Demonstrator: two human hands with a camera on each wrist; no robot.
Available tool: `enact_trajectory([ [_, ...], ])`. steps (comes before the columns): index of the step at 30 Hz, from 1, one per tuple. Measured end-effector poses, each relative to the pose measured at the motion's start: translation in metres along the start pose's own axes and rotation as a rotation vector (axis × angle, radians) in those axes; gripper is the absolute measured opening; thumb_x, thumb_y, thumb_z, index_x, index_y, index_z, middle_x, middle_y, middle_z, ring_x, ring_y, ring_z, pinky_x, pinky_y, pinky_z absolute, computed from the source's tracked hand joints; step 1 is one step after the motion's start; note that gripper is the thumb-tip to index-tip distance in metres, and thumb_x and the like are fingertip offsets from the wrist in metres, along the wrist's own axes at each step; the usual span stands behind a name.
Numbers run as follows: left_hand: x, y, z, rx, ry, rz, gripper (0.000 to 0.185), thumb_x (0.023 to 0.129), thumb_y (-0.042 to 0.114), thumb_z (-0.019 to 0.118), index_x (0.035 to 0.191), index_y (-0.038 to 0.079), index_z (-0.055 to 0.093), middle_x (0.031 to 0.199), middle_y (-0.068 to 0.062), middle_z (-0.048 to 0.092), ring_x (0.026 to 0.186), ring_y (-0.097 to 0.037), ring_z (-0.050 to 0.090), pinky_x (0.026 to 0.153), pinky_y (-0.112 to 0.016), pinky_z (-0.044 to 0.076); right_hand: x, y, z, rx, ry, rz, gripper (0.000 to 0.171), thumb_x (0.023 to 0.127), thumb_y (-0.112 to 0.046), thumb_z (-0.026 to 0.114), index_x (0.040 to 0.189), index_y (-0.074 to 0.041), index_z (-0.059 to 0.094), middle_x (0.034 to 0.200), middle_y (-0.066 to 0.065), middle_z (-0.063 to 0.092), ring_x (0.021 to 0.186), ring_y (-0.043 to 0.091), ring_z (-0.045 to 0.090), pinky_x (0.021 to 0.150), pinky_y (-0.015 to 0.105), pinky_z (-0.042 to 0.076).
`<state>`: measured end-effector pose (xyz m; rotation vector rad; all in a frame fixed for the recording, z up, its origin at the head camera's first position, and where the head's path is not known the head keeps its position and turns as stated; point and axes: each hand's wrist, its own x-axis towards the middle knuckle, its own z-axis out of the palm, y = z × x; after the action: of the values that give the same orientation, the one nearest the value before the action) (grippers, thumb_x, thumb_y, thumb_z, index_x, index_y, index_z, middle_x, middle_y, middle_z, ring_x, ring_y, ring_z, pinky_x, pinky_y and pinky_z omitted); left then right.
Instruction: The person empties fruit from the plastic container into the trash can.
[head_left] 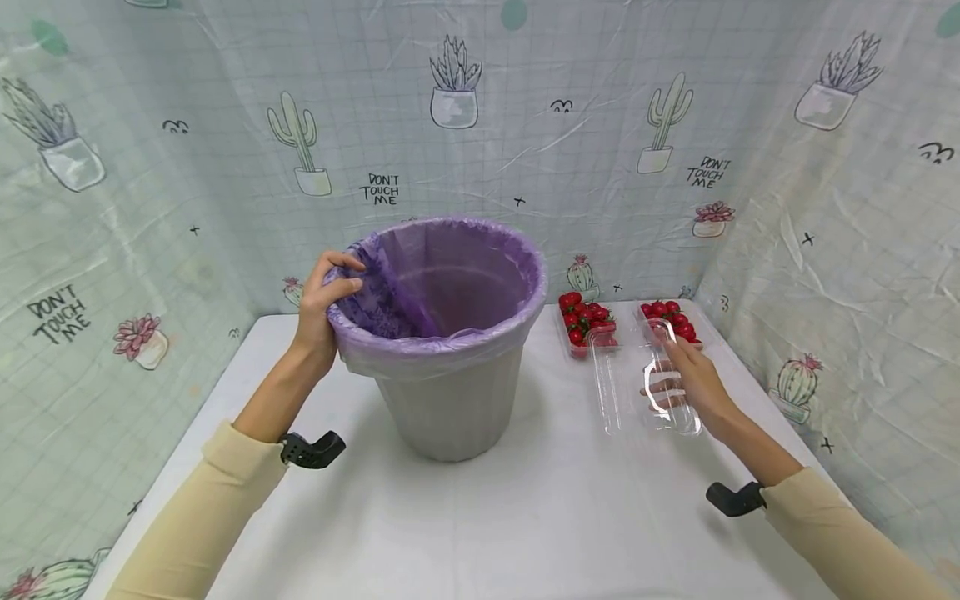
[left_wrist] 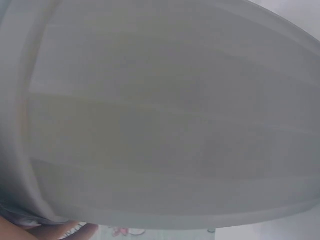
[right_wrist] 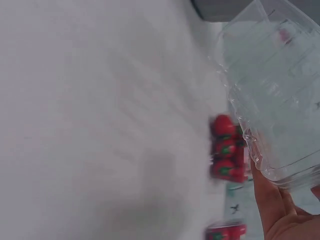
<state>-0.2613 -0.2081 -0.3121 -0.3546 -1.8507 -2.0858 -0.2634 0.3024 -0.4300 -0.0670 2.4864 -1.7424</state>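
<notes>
A grey bin stands on the white counter, lined with a purple bag whose edge is folded down over the rim. The left hand grips the bin's rim on its left side, thumb and fingers curled over the bag's edge. In the left wrist view the bin's ribbed grey wall fills nearly the whole picture. To the right of the bin, the right hand holds a clear plastic lid, fingers curled round its right edge; the lid is hinged open from a tray. Beyond the lid, near the back wall, two trays of red strawberries sit side by side right of the bin.
</notes>
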Motion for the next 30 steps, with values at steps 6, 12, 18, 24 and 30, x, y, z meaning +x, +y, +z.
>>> enact_trajectory([
  [6, 0.0, -0.001, -0.002, -0.012, -0.004, 0.006, 0.021, 0.087, 0.011, 0.05, 0.101, 0.02, 0.062, 0.112, 0.0, 0.053, 0.103, -0.022, 0.05, 0.086, -0.03, 0.042, -0.003, 0.022, 0.011, -0.019, -0.049, 0.07, 0.072, 0.11, -0.054, 0.026, 0.166, -0.012, 0.01, 0.134, 0.036, 0.053, 0.092, 0.021, 0.074, 0.075, 0.04, 0.062],
  [12, -0.001, -0.001, 0.0, -0.009, 0.0, 0.006, 0.021, 0.087, 0.011, 0.049, 0.101, 0.021, 0.063, 0.111, 0.0, 0.053, 0.103, -0.022, 0.05, 0.086, -0.03, 0.042, -0.007, 0.032, 0.018, -0.044, -0.128, 0.08, 0.067, 0.11, -0.054, 0.025, 0.165, -0.018, 0.017, 0.135, 0.036, 0.054, 0.091, 0.021, 0.072, 0.074, 0.039, 0.062],
  [18, 0.0, -0.001, 0.001, -0.013, -0.001, 0.016, 0.021, 0.087, 0.011, 0.049, 0.1, 0.02, 0.063, 0.112, 0.0, 0.053, 0.103, -0.022, 0.05, 0.086, -0.029, 0.042, -0.008, 0.036, 0.018, -0.04, -0.179, 0.058, 0.068, 0.111, -0.052, 0.024, 0.164, -0.011, 0.016, 0.131, 0.036, 0.061, 0.097, 0.03, 0.075, 0.077, 0.042, 0.063],
  [24, 0.001, -0.002, 0.0, -0.016, -0.003, 0.017, 0.021, 0.086, 0.01, 0.049, 0.101, 0.02, 0.062, 0.112, 0.0, 0.053, 0.104, -0.022, 0.049, 0.088, -0.03, 0.041, -0.008, 0.037, 0.017, -0.2, -0.169, 0.061, 0.062, 0.113, -0.044, 0.025, 0.159, -0.004, 0.03, 0.124, 0.031, 0.067, 0.096, 0.027, 0.07, 0.074, 0.037, 0.06],
  [30, 0.001, -0.003, 0.001, -0.015, -0.006, 0.012, 0.021, 0.087, 0.01, 0.049, 0.101, 0.02, 0.062, 0.112, 0.0, 0.053, 0.104, -0.022, 0.049, 0.088, -0.031, 0.042, -0.009, 0.041, 0.015, -0.332, -0.14, 0.083, 0.054, 0.113, -0.034, 0.028, 0.148, 0.002, 0.048, 0.116, 0.025, 0.066, 0.09, 0.025, 0.054, 0.067, 0.032, 0.047],
])
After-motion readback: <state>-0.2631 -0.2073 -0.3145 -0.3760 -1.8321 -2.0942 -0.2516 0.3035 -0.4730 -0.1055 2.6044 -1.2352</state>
